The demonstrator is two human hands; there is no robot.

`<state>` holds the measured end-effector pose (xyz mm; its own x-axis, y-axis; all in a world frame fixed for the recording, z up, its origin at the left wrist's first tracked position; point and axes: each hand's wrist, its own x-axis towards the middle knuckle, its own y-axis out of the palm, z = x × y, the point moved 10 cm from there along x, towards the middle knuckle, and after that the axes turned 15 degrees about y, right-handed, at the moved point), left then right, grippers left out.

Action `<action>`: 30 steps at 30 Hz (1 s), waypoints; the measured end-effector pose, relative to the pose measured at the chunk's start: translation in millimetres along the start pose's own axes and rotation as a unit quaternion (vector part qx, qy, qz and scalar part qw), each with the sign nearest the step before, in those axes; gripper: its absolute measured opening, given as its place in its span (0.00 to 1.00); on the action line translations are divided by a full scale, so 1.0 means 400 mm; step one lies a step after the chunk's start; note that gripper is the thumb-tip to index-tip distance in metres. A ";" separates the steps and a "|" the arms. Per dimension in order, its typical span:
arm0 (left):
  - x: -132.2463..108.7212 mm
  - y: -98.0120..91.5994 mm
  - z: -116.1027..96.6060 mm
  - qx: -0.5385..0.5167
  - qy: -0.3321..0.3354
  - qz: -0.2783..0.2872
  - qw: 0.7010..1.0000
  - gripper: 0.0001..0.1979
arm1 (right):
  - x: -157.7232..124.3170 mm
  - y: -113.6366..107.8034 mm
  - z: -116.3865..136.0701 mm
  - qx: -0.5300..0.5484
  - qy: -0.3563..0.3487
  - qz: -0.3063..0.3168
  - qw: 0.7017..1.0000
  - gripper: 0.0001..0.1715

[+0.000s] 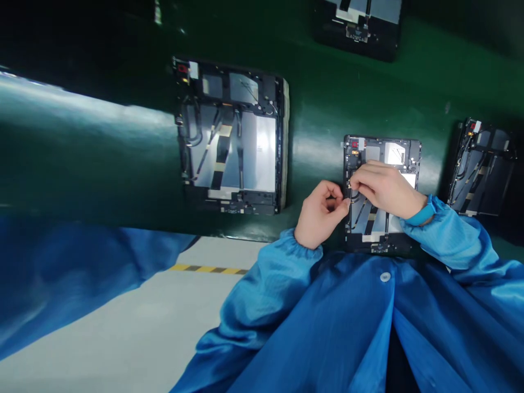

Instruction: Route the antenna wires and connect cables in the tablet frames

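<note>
Far to the left of your left hand, a stretch of blue fabric (73, 278) fills the edge of the view; you cannot tell whose it is. Beside it, the grey floor (123, 338) carries a yellow-and-black hazard stripe (208, 268). Above that, well left of your left hand, an opened tablet housing (229, 147) lies on the glossy green surface (323, 103), with dark flat ribbon cables (221, 155) banded in pale tan running down its silver inner panel.

Your left hand (321, 214) comes in from a gathered blue cuff (301, 245), curled, with its fingertips pinched together at the left edge of the tablet frame (379, 153) just in front of it. You cannot tell whether that hand is holding anything. This frame lies directly under your right hand (387, 188), and a thin black cable (355, 195) loops near its upper left side, between your hands. The fingertips of your right hand pinch down on that cable, and a blue wristband (421, 214) circles that wrist.

Well beyond your right hand, another opened tablet frame (481, 169) sits at the right edge of the view, and a fourth (358, 27) lies on the surface above your hands, cut off by the top of the view.
</note>
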<state>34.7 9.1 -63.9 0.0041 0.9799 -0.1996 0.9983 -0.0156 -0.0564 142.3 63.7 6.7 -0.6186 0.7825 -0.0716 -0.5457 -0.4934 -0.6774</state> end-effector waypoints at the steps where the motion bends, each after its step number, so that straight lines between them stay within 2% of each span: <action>1: 0.001 0.001 -0.002 0.003 0.003 0.001 1.000 0.12 | 0.000 -0.002 0.001 0.002 -0.003 -0.005 1.000 0.15; 6: 0.017 -0.001 -0.016 0.021 0.015 0.003 1.000 0.13 | 0.010 -0.011 -0.002 -0.012 0.002 -0.038 0.999 0.17; 11: 0.058 -0.013 -0.023 0.063 0.010 0.019 0.998 0.12 | 0.040 -0.022 -0.019 -0.008 0.018 -0.056 0.998 0.17; 19: 0.142 -0.010 -0.032 -0.003 -0.006 0.019 1.000 0.15 | 0.074 -0.059 -0.062 0.011 0.120 -0.104 0.987 0.08; 24: 0.184 0.000 -0.041 -0.046 0.018 0.012 0.999 0.17 | 0.065 -0.073 -0.083 0.041 0.180 -0.100 0.978 0.11; 30: 0.187 0.009 -0.014 -0.065 -0.006 0.027 0.998 0.18 | 0.064 -0.060 -0.090 0.018 0.181 -0.115 0.977 0.12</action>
<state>39.0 83.6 -73.4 0.0572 0.9759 -0.2108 0.9959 -0.0408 0.0811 159.9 109.1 -5.4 -0.2413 0.9538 -0.1791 -0.6696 -0.2972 -0.6807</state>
